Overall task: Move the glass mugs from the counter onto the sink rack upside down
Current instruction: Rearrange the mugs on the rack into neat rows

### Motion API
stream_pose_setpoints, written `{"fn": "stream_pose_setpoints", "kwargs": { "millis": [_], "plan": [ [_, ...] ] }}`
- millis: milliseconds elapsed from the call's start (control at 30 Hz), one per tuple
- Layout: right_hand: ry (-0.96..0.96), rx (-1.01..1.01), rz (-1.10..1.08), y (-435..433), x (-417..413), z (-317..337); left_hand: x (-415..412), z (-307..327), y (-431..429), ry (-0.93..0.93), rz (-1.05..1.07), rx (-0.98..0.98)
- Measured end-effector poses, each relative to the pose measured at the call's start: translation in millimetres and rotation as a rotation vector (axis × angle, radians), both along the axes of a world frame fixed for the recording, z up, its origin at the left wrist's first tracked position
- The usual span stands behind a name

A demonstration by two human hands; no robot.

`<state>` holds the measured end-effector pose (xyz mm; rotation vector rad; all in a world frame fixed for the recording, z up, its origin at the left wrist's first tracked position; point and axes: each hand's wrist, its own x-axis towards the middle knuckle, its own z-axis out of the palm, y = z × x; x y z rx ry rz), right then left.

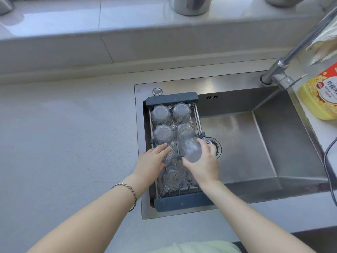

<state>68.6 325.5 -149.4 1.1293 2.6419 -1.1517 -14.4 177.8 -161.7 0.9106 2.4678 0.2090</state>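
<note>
A dark-framed sink rack [172, 97] spans the left end of the steel sink [269, 143]. Several glass mugs stand upside down on it, among them one at the far left [160, 114], one beside it [181, 112] and one near the front [172, 178]. My right hand [204, 161] grips a glass mug [189, 147] tilted on its side above the rack's middle right. My left hand [152, 161] holds another glass mug [170, 156] low over the rack's middle left; my fingers hide part of it.
Grey counter [63, 143] lies left of the sink. A chrome faucet [284, 70] rises at the back right, next to a yellow dish soap bottle [321, 95]. A dark cable [328, 161] hangs by the right rim. Metal pots [189, 5] stand on the window ledge.
</note>
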Motion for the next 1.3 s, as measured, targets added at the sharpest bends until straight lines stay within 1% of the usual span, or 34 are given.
{"fn": "stream_pose_setpoints", "kwargs": {
  "millis": [100,233,367,433,500,633,700,767,833,933,1000,1033,1100,1167,1233,1300],
  "plan": [
    [-0.058,0.022,0.135,17.2,4.7,22.0,-0.5,-0.8,-0.4,-0.005,-0.002,0.002],
    [-0.276,0.104,0.444,28.9,-9.0,51.1,-1.0,0.5,-0.2,-0.013,-0.002,-0.003],
    [-0.429,0.253,0.677,25.4,-39.5,46.6,-0.4,1.8,0.1,-0.014,0.001,-0.005],
    [-0.464,0.315,0.788,22.1,-48.8,38.3,-0.9,2.4,0.3,-0.005,-0.006,-0.009],
    [-0.469,0.329,0.823,23.0,-53.0,31.1,-1.0,2.8,0.2,0.001,-0.011,-0.01],
    [-0.443,0.293,0.81,29.6,-51.3,10.6,-0.7,3.1,-0.1,-0.001,-0.018,-0.01],
    [-0.419,0.281,0.774,29.1,-45.2,-0.6,-1.0,3.0,-0.1,-0.011,-0.02,-0.012],
    [-0.35,0.252,0.703,27.4,-34.8,-8.4,-2.5,2.5,0.3,-0.017,-0.027,-0.016],
    [-0.233,0.164,0.541,26.8,-22.3,-12.0,-3.0,1.6,0.0,-0.016,-0.029,-0.019],
    [-0.066,0.014,0.187,31.2,-17.1,-9.5,-3.5,1.0,0.4,-0.021,-0.028,-0.017],
    [0.025,-0.061,0.084,38.5,-29.8,-7.3,-4.3,1.3,0.8,-0.031,-0.025,-0.017],
    [0.036,-0.081,0.097,43.1,-39.8,-5.7,-4.7,1.8,1.1,-0.035,-0.023,-0.019],
    [-0.033,-0.129,0.187,50.3,-60.9,-1.6,-4.6,2.9,1.7,-0.038,-0.02,-0.022],
    [-0.161,-0.138,0.264,52.6,-75.7,-1.9,-4.3,3.7,1.9,-0.037,-0.018,-0.024],
    [-0.234,-0.053,0.283,50.0,-81.8,-5.6,-4.0,3.9,1.5,-0.039,-0.018,-0.025],
    [-0.235,0.036,0.237,43.1,-84.6,-6.0,-3.6,4.0,1.5,-0.038,-0.015,-0.022]
  ]
}}
